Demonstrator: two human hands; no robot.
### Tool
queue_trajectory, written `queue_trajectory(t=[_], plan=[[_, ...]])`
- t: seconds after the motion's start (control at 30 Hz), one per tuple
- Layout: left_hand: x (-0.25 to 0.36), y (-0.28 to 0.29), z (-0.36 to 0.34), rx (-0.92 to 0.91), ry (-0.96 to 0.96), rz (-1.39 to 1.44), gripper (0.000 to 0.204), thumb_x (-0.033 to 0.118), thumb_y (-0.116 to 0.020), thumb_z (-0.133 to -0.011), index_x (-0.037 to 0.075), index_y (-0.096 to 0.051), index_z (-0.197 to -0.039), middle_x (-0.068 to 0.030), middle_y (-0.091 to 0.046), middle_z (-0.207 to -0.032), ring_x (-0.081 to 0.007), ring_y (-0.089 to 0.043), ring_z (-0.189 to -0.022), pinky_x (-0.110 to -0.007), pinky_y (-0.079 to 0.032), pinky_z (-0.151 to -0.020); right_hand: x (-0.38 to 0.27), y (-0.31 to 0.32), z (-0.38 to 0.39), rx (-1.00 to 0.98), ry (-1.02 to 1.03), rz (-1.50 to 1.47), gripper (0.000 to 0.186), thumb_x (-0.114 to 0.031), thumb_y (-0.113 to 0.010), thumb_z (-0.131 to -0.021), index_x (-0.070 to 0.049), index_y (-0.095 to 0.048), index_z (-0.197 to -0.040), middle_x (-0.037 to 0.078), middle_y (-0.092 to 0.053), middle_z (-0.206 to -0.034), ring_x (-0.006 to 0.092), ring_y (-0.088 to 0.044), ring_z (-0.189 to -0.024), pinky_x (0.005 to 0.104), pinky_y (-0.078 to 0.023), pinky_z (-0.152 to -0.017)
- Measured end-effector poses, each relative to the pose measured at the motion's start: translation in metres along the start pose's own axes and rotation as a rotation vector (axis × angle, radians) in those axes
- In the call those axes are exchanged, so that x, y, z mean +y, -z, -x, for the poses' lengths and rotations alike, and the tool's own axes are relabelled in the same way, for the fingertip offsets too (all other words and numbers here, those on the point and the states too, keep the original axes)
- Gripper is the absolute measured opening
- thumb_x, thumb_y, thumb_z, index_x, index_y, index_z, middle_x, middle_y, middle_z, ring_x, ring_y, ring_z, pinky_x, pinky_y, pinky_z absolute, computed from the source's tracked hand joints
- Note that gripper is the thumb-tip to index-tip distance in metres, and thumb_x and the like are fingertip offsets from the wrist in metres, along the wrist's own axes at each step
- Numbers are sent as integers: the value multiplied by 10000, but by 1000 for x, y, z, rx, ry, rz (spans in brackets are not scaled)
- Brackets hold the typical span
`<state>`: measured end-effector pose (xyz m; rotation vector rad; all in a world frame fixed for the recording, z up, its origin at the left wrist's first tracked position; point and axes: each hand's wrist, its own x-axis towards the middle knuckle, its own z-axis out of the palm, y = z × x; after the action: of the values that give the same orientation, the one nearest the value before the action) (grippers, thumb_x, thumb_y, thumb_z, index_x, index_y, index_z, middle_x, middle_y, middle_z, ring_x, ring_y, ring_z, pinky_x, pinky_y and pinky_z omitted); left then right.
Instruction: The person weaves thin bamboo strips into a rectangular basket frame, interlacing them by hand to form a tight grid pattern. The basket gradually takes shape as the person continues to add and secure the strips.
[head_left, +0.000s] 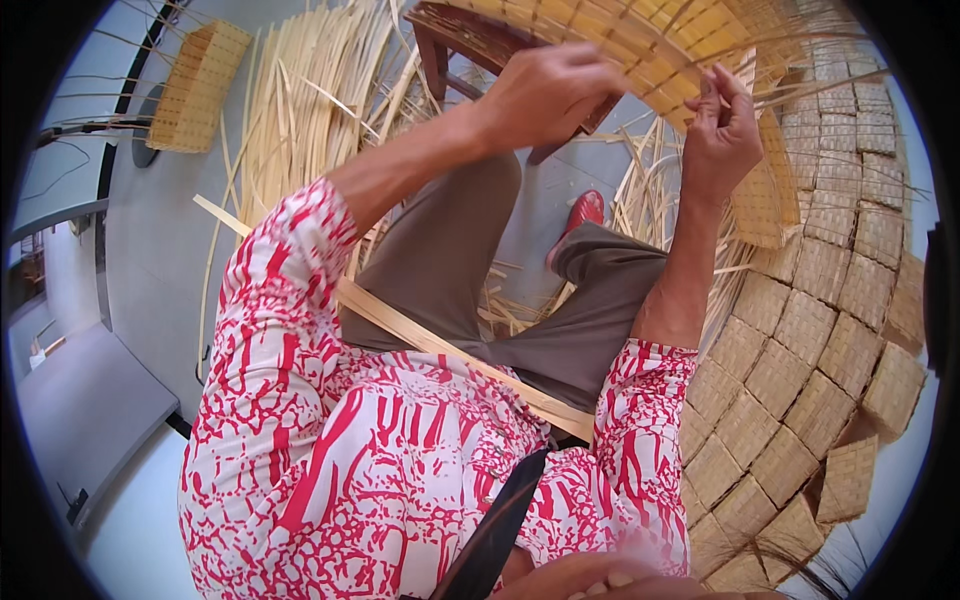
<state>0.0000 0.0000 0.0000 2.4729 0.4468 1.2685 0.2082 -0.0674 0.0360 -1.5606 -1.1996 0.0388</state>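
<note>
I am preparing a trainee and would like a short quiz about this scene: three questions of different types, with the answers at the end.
1. The left hand and right hand are nearest to:
A) the red shoe
B) the yellow woven piece at the top of the picture
C) the black strap

2. True or false: many woven blocks lie on the person's right side.

3. Fill the gap: pale flat ____ lie over the brown trousers.

Key:
1. B
2. True
3. strips
</note>
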Motion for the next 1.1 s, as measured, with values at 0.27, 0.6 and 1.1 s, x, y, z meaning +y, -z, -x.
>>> queue_trajectory(t=[0.27, 0.6, 1.1], plan=[[163, 130, 46, -521, 66, 1352, 422, 325, -788, -905, 7, -718, -1173, -134, -726, -1121, -318, -671, -1067, -443, -505, -942, 13, -1, 39, -180, -88, -144, 84, -81, -626, -988, -22, -676, -1021, 43, -659, -776, 99, -610, -680, 267, -493, -610], [226, 163, 75, -643, -292, 1639, 664, 546, -662, -950, -34, -616, -1270, -206, -611, -1250, -394, -582, -1158, -526, -432, -1005, 14, 224, 174, -310, -667, 19, 203, -195, -639, -1012, 5, -669, -1000, 49, -662, -774, 100, -629, -670, 256, -520, -590], [226, 155, 56, -752, -526, 1742, 541, 560, -633, -960, 20, -627, -987, -155, -599, -998, -365, -579, -959, -480, -441, -855, 78, 418, 403, -158, -586, 480, 219, -172, -587, -979, 8, -702, -930, 118, -724, -869, 211, -701, -839, 360, -569, -815]])
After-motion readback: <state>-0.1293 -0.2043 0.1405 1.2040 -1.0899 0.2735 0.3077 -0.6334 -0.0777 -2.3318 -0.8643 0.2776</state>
